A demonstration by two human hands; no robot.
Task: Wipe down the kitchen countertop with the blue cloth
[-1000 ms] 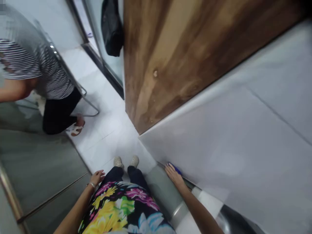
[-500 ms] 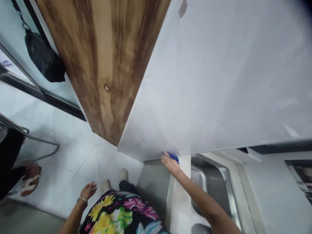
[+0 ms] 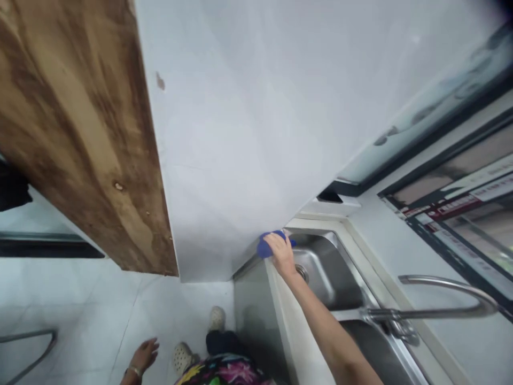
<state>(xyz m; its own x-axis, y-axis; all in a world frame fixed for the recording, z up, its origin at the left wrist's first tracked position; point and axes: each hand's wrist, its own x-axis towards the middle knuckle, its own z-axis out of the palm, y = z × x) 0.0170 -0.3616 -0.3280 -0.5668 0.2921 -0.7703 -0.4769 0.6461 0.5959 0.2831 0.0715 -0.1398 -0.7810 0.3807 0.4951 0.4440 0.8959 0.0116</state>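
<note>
My right hand (image 3: 281,253) presses a blue cloth (image 3: 264,245) against the white counter edge, where the grey wall panel (image 3: 248,133) meets the steel sink (image 3: 324,270). Its fingers are curled over the cloth. My left hand (image 3: 145,354) hangs low at my side above the floor, fingers loosely apart and holding nothing. A bracelet shows on its wrist.
A curved steel tap (image 3: 441,299) reaches over the sink. A brown wooden panel (image 3: 80,144) stands left of the grey wall. A window frame (image 3: 452,182) runs along the right. Pale floor tiles (image 3: 80,310) and my shoes (image 3: 184,355) lie below; a metal rail (image 3: 28,347) is at bottom left.
The view has swung right, so the sink, tap and window now show and the other person has left the picture. My right hand stays on the blue cloth at the wall's foot.
</note>
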